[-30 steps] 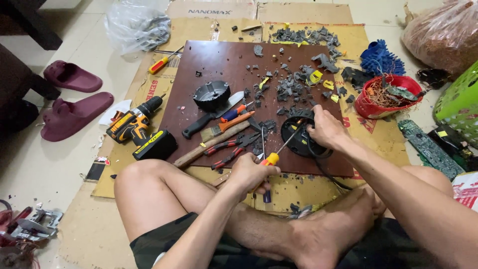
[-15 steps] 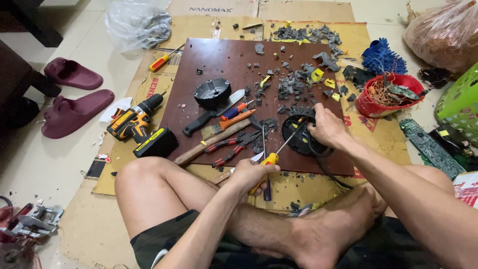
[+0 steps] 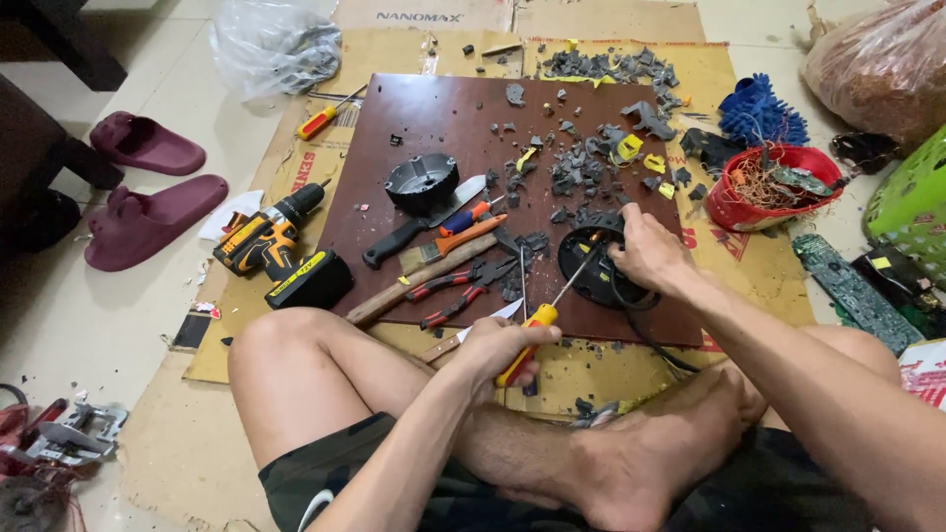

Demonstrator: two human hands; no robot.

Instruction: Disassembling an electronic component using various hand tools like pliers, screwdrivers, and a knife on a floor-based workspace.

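Screwdriver (image 3: 537, 330) in left hand (image 3: 498, 350)

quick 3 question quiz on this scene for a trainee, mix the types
1. True or false: the left hand holds the yellow-handled screwdriver.
2. Which is nearest the drill? A red bowl B slippers C green crate
3. Fill in: the right hand rests on the round black ___.

Key: 1 true; 2 B; 3 housing
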